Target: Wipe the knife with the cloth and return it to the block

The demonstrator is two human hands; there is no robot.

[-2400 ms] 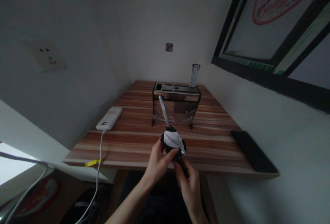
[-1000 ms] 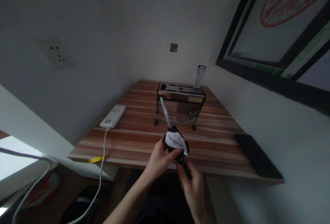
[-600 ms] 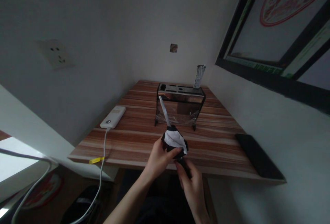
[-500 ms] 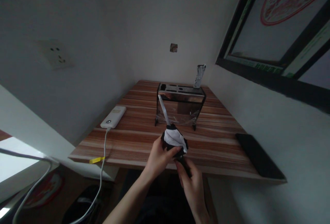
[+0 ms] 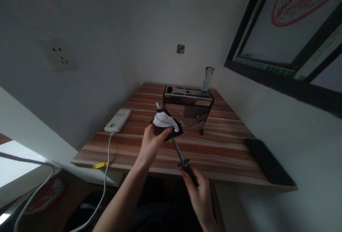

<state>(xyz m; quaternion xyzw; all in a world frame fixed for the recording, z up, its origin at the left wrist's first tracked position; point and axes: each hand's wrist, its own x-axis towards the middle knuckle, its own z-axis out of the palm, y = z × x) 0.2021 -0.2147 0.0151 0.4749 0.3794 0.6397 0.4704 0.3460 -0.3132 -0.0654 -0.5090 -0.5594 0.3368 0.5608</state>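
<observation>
My right hand [image 5: 200, 192] grips the black handle of a sharpening steel [image 5: 178, 150], whose thin metal rod slants up and to the left over the wooden table [image 5: 219, 146]. My left hand [image 5: 153, 140] is closed on a black and white cloth [image 5: 166, 122] wrapped round the rod near its tip; only the very tip shows above the cloth. Just behind the cloth stands a metal knife block [image 5: 188, 111] with slots in its top.
A white power bank [image 5: 117, 120] lies at the table's left with a white cable [image 5: 105, 175] hanging over the front edge. A black phone [image 5: 268, 163] lies at the right edge. A small silver packet [image 5: 207, 78] leans against the back wall. Walls close in left and right.
My left hand has slid the cloth up the rod from near the handle to near the tip. The bare rod now shows between my hands. My right hand has stayed put.
</observation>
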